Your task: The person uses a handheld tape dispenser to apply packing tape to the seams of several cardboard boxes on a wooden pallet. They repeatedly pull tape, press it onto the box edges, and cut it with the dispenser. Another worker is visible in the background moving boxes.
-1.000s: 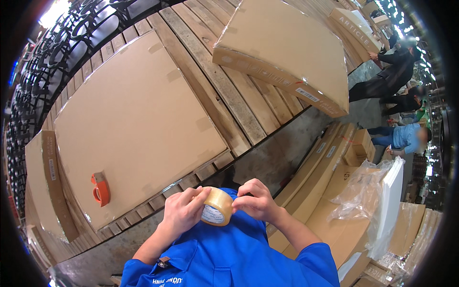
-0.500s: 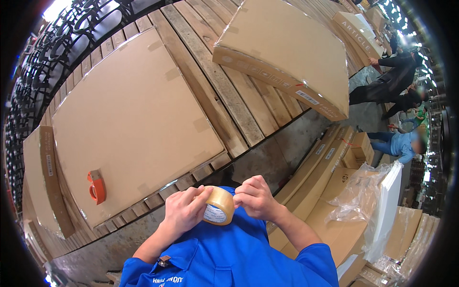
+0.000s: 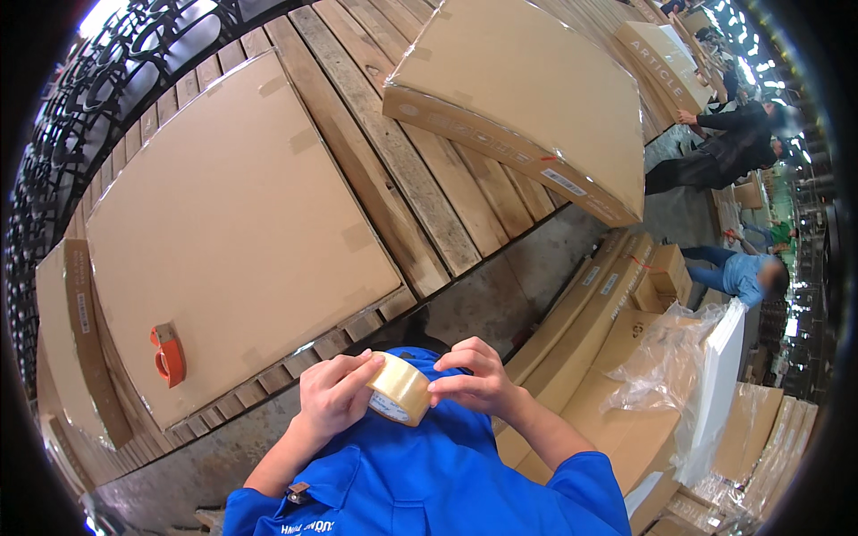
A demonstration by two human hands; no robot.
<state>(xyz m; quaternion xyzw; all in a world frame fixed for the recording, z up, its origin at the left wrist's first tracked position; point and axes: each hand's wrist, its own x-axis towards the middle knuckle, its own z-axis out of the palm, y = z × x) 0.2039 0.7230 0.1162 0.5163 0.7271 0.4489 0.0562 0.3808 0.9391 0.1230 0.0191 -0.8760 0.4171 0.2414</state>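
Note:
A roll of clear yellowish packing tape [image 3: 404, 386] is held in front of my chest, tilted so its outer face shows. My left hand [image 3: 332, 393] is closed on the roll's left edge, fingertips along the upper rim. At the opposite edge, my right hand [image 3: 475, 382] has its fingers bent, with the fingertips against the tape. Whether a loose tape end is between them is too small to see. An orange tape dispenser [image 3: 167, 357] lies on the large flat carton [image 3: 232, 241] to the left.
Wooden slats [image 3: 393, 179] carry the flat carton and a second carton [image 3: 527, 98] at the upper right. A narrow box [image 3: 88, 339] stands far left. Right of me are long cartons [image 3: 572, 313], plastic film [image 3: 666, 357] and a white panel [image 3: 715, 393]. Co-workers [image 3: 746, 277] stand beyond.
My right hand has moved in from beside the roll, and its fingertips now meet the tape. The roll has turned to show more of its outer face. The view has shifted slightly.

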